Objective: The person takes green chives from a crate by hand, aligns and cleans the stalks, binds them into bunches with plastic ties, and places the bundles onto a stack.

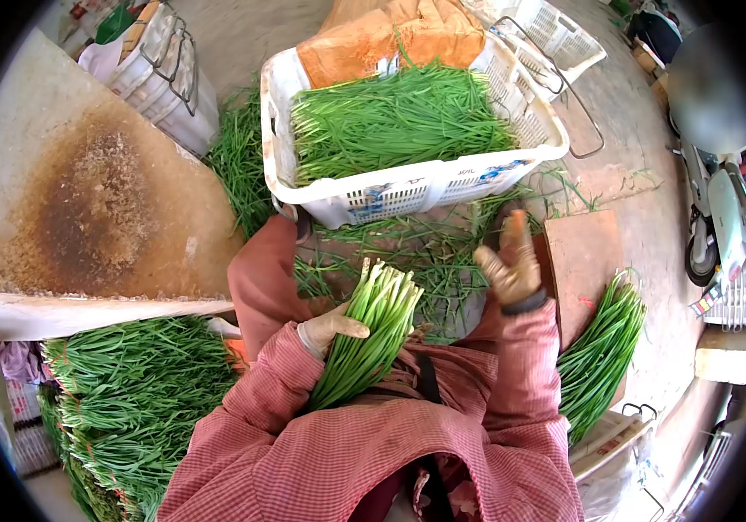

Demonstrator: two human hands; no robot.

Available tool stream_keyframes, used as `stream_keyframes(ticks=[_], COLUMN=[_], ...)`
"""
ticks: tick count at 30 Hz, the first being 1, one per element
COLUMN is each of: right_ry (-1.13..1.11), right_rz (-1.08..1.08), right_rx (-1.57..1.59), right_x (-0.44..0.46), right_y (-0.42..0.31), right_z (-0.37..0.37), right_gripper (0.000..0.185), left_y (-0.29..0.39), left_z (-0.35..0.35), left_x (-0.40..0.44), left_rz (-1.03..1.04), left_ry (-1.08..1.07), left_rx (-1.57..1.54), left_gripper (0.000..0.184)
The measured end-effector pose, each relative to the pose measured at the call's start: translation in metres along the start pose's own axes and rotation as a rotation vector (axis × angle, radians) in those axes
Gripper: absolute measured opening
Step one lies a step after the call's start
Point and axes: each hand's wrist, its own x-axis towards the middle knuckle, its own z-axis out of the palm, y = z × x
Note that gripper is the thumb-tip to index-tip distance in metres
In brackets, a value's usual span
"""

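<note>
My left hand (336, 328), in a pale glove, is wrapped round a thick bunch of garlic chives (379, 317) above my lap. The pale stem ends point up and away from me, and the green leaves run down toward my waist. Raised over my right knee, my right hand (512, 265) wears a stained glove. Its fingers are stretched out and nothing shows in them. In front of my feet stands a white plastic basket (425, 187) holding a large heap of loose chives (399, 122).
Stacked chive bundles (147, 400) lie at my left below a stained board (112, 209). Another bundle (603, 357) rests at my right near a brown board (582, 261). Loose leaves (442, 252) litter the floor. White buckets (173, 96) stand back left; a scooter (725, 217) is far right.
</note>
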Motion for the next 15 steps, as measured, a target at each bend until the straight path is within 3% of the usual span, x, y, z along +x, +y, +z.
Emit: stream_keyframes(ticks=[1, 3, 5, 7, 9, 11, 14, 15], right_ry=[-0.198, -0.325, -0.509, -0.664, -0.687, -0.706, -0.343, -0.232], right_rz=[-0.167, -0.081, -0.08, 0.064, 0.083, 0.104, -0.154, 0.132], right_rx=[0.177, 0.395, 0.426, 0.435, 0.474, 0.507, 0.396, 0.665], right_x=[-0.005, -0.017, -0.015, -0.004, -0.002, 0.0, 0.009, 0.008], right_y=[-0.022, -0.032, -0.05, -0.057, -0.06, -0.059, -0.045, -0.054], right_z=[0.012, 0.047, 0.076, 0.088, 0.097, 0.1, 0.089, 0.075], right_gripper=[0.076, 0.072, 0.067, 0.057, 0.053, 0.05, 0.038, 0.029], left_y=[-0.001, -0.005, -0.006, 0.01, 0.026, 0.028, 0.032, 0.031], left_z=[0.001, -0.003, -0.001, 0.008, 0.007, 0.008, 0.026, 0.025], left_x=[0.001, 0.004, 0.008, 0.007, 0.007, 0.009, 0.007, 0.007], left_rz=[0.001, -0.041, -0.129, -0.155, -0.228, -0.165, -0.034, -0.032], left_ry=[-0.002, -0.03, -0.056, -0.035, -0.022, 0.012, 0.155, 0.155], left_rx=[0.001, -0.006, 0.048, 0.113, 0.125, 0.291, 0.361, 0.364], left_gripper=[0.072, 0.07, 0.067, 0.059, 0.051, 0.048, 0.054, 0.054])
